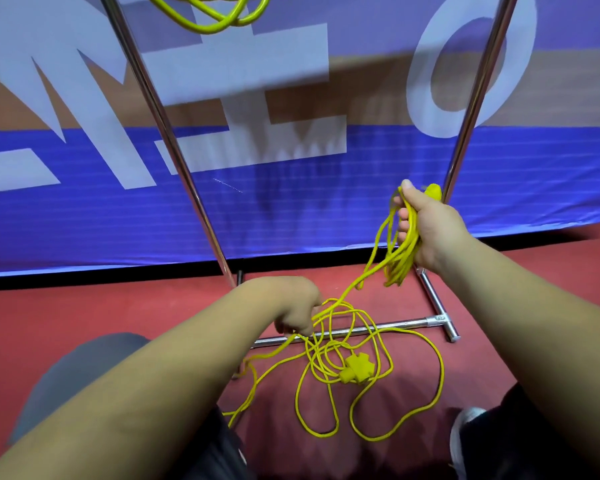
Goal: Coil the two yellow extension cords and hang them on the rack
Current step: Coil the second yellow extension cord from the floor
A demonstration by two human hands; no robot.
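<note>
Overhead: coiled cord (205,28) on rack (174,147).
Right hand (430,226): grip closed round loops (404,251) by rack post.
Left hand (291,306): pinching strand (326,308) over rack foot.

Large pale "O" on banner (326,209)

Indoor sports hall or event venue; the floor (84,306) is a smooth, matte red surface like court flooring; along its far edge stands a fabric barrier banner (291,209), bright blue below with a tan band higher up; it is printed with oversized pale block letters (239,64), too large to read whole; a black strip (84,282) runs along the banner's base where it meets the floor; a chrome tube rack (413,323) stands on the red floor in front.
</note>
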